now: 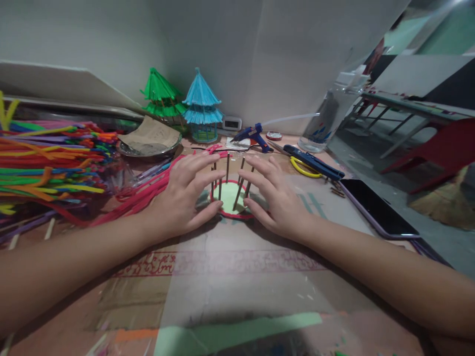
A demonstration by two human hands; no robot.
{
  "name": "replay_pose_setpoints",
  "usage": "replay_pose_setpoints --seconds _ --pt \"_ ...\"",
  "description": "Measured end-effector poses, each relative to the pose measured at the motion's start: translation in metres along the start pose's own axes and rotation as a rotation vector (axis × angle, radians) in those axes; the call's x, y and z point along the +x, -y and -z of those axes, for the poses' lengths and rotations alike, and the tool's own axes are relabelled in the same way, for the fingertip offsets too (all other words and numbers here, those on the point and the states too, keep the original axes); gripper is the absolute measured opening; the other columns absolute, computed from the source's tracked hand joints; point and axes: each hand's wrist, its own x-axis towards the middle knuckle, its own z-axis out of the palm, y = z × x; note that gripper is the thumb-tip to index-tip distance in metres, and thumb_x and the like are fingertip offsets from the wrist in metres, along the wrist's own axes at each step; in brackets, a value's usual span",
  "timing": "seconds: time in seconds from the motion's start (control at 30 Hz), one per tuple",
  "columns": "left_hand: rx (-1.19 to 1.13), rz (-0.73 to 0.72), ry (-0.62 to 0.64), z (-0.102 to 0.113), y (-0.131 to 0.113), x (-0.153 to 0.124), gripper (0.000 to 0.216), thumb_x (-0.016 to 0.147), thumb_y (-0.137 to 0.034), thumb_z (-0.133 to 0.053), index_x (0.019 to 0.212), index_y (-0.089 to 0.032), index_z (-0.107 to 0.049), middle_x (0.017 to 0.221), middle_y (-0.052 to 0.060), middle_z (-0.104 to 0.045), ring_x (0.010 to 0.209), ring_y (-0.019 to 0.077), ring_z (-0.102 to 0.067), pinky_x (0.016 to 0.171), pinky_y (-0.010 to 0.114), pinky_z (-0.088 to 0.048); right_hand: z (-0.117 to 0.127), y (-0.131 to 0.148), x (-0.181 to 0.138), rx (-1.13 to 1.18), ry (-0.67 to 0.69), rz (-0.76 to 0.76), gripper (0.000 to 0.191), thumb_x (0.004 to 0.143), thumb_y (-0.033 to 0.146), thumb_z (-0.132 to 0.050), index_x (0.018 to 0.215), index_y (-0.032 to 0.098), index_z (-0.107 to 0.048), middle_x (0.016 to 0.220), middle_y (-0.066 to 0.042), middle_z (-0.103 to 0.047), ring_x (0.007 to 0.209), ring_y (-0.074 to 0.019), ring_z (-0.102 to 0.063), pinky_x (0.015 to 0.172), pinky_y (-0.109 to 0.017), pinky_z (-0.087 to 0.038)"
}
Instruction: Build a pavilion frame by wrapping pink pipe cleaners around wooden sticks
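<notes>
A round pale green disc with a red fuzzy rim lies on the table in front of me. Several thin brown sticks stand on it, most near upright and one on the right leaning. My left hand curves around the disc's left side, fingers apart, the tips close to the left sticks. On the opposite side my right hand mirrors it, fingers spread, tips beside the right sticks. Whether the fingertips press on the sticks I cannot tell. Thumbs rest near the front rim.
Pipe cleaners are heaped at left, beside a metal dish. Behind stand a green pagoda model, a blue one and a glue gun. At right are a utility knife, yellow-handled scissors, a phone and a clear container.
</notes>
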Motion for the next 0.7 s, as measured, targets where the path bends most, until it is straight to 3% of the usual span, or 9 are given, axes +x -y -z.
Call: replay_pose_setpoints --seconds 0.17,0.47,0.6,0.7 --pt "0.019 -0.064 0.009 0.002 -0.002 0.000 0.082 0.093 -0.029 -0.076 0.162 -0.037 -0.034 0.163 0.012 -0.047 0.155 0.0338 -0.042 0.132 0.059 -0.032 0.002 0.003 0.001 0.004 0.008 0.025 0.055 0.106 0.030 -0.056 0.159 0.028 -0.041 0.165 -0.018 -0.048 0.160 -0.0321 -0.039 0.131 -0.068 -0.025" --pt "-0.021 -0.028 -0.006 0.001 0.000 0.000 0.080 0.095 -0.032 -0.074 0.163 -0.037 -0.032 0.165 0.011 -0.044 0.155 0.0336 -0.042 0.132 0.059 -0.033 0.002 0.006 0.001 0.009 -0.047 0.052 0.060 0.105 0.026 -0.057 0.162 0.026 -0.039 0.165 -0.017 -0.049 0.161 -0.0315 -0.039 0.132 -0.065 -0.026" --pt "-0.165 0.096 -0.031 0.000 0.009 0.002 0.072 0.101 -0.041 -0.065 0.164 -0.035 -0.032 0.167 0.012 -0.042 0.156 0.0345 -0.041 0.132 0.059 -0.033 0.006 0.007 0.002 0.056 -0.140 0.083 0.061 0.101 0.026 -0.062 0.159 0.025 -0.040 0.158 -0.018 -0.054 0.156 -0.0325 -0.045 0.131 -0.063 -0.030" --pt "-0.301 0.249 0.032 -0.007 0.020 0.000 0.080 0.100 -0.058 -0.063 0.167 -0.032 -0.027 0.170 0.016 -0.039 0.158 0.0403 -0.040 0.130 0.066 -0.032 0.012 0.007 0.002 0.094 -0.209 0.019 0.048 0.100 0.025 -0.064 0.146 0.025 -0.053 0.139 -0.015 -0.065 0.136 -0.0300 -0.061 0.118 -0.056 -0.048"
